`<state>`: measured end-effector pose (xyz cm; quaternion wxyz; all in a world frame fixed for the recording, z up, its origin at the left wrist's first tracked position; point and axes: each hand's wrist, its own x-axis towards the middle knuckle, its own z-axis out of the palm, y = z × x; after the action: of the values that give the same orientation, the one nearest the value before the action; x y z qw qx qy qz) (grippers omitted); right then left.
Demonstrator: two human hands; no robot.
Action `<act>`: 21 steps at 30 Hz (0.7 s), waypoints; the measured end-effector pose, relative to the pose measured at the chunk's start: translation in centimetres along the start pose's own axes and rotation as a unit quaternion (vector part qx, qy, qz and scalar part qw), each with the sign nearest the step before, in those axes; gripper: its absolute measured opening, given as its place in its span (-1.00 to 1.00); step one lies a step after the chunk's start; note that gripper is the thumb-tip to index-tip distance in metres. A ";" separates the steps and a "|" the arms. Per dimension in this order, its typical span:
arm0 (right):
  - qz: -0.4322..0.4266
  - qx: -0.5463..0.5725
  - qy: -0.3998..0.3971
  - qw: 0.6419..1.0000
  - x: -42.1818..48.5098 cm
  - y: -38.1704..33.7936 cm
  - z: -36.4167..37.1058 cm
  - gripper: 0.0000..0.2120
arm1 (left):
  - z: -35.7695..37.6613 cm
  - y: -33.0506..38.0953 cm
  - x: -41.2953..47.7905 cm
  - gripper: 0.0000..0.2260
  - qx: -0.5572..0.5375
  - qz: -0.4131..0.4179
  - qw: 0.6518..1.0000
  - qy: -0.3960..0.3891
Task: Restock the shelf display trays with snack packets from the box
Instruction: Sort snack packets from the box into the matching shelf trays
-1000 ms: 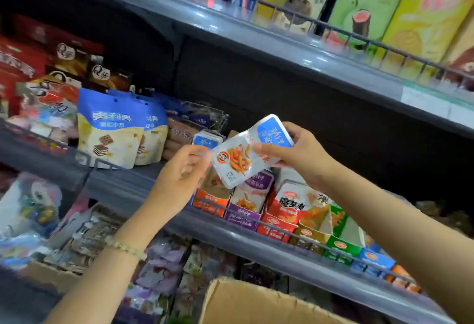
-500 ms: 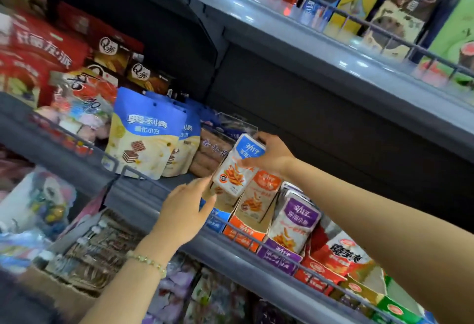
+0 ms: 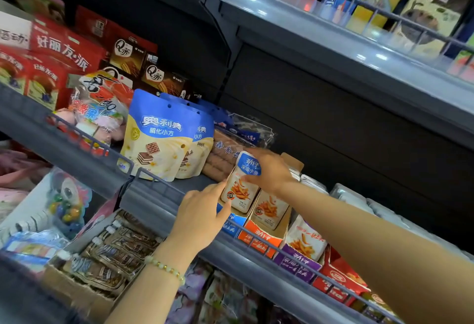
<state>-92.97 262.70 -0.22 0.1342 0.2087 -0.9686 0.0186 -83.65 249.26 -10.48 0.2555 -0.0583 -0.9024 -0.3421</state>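
My right hand (image 3: pixel 269 169) grips the blue top of a white snack packet (image 3: pixel 239 187) printed with orange strips. The packet stands upright with its lower end inside the blue display tray (image 3: pixel 230 226) on the middle shelf. My left hand (image 3: pixel 200 216) rests on the tray's left front, fingers against the packet's lower left edge. Beside it to the right stand an orange display tray (image 3: pixel 259 240) holding a similar packet (image 3: pixel 269 208) and a purple tray (image 3: pixel 297 267) with another packet. The box is out of view.
A wire rail (image 3: pixel 159 182) runs along the shelf's front edge. Blue-and-yellow wafer bags (image 3: pixel 159 141) and a clear biscuit pack (image 3: pixel 225 154) stand left of the trays. Red cartons sit further left. The upper shelf (image 3: pixel 333 41) overhangs. A cardboard tray of brown sachets (image 3: pixel 112 252) lies below.
The packet went from held up in both hands down and left into the blue tray. My left hand let go of it and dropped to the tray's front. The view shifted left.
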 end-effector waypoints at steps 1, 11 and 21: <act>-0.007 0.008 -0.018 1.000 0.0 0.0 0.1 -0.29 | 0.0 0.0 0.0 -0.54 -0.001 -0.001 1.000 -0.003; -0.024 0.016 -0.051 0.998 -0.4 1.4 0.1 -0.19 | -0.3 0.1 0.0 -0.55 0.009 -0.004 1.000 -0.029; -0.038 0.133 -0.010 0.990 -5.3 0.1 -5.0 -0.35 | -3.2 2.4 -2.2 -0.58 -0.018 0.029 0.999 0.005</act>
<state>-87.10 265.41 3.16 0.0960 0.2613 -0.9502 0.1403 -79.77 249.19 -8.15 0.2685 -0.0876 -0.8928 -0.3509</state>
